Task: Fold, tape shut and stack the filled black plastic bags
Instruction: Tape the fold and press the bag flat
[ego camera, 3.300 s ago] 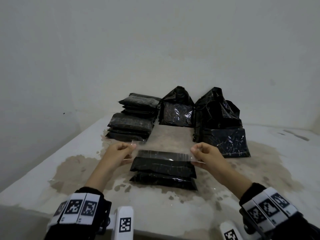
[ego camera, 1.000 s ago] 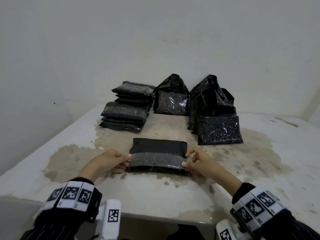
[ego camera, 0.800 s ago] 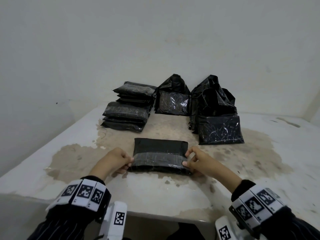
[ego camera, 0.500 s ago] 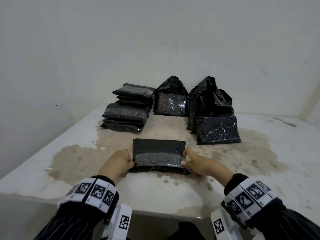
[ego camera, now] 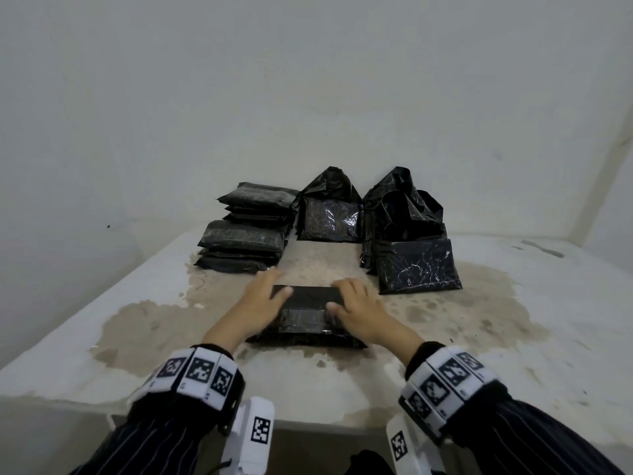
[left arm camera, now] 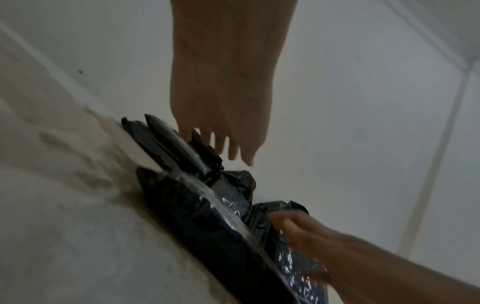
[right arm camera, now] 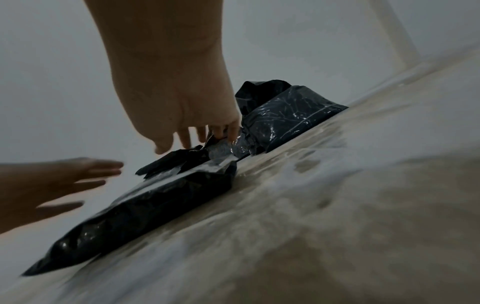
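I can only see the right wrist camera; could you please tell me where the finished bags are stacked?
Observer: The stacked flat bags sit in two piles at the far left of the table, beyond the left hand.
Operator: Thank you. Are both hands on the bag in front?
Observer: Yes. The left hand and right hand lie flat, fingers straight, over the folded bag, with clear tape showing between them.
Operator: Which bags are not yet folded?
Observer: One open-topped bag stands at the back centre, and a cluster stands at the right; I cannot count the cluster.
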